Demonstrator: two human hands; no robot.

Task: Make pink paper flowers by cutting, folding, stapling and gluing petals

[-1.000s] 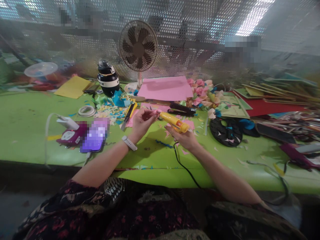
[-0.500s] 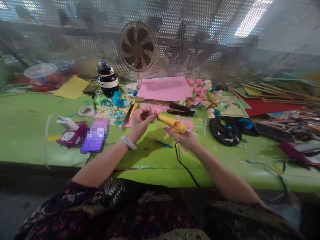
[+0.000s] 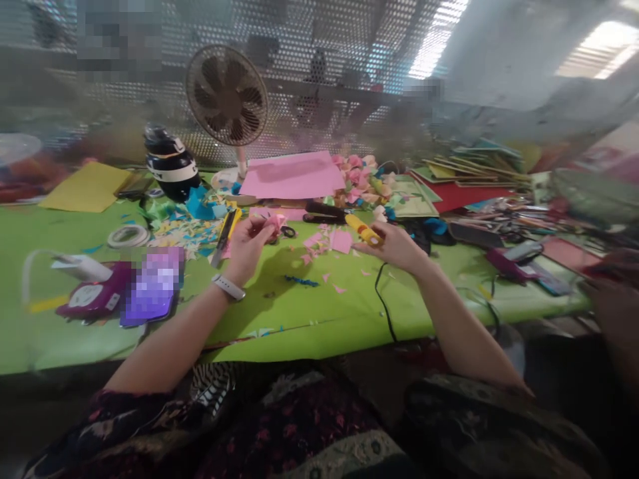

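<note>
My left hand (image 3: 249, 243) is closed around a small folded pink paper piece (image 3: 275, 221), held just above the green table (image 3: 299, 313). My right hand (image 3: 394, 245) grips a yellow glue gun (image 3: 363, 229) with its nozzle pointing left, away from the paper piece. The gun's black cord (image 3: 383, 303) runs down over the table's front edge. Pink paper scraps (image 3: 329, 243) lie between the two hands. A white band sits on my left wrist.
A yellow box cutter (image 3: 225, 229), tape roll (image 3: 128, 235), phone (image 3: 152, 286) and charger lie at the left. A fan (image 3: 227, 100), a black helmet (image 3: 170, 163), pink sheets (image 3: 292, 174) and paper flowers (image 3: 362, 176) stand behind. Stacked card and tools crowd the right side.
My right hand has drawn the glue gun to the right, away from the paper in my left hand. The head has turned rightward, shifting the whole scene left.
</note>
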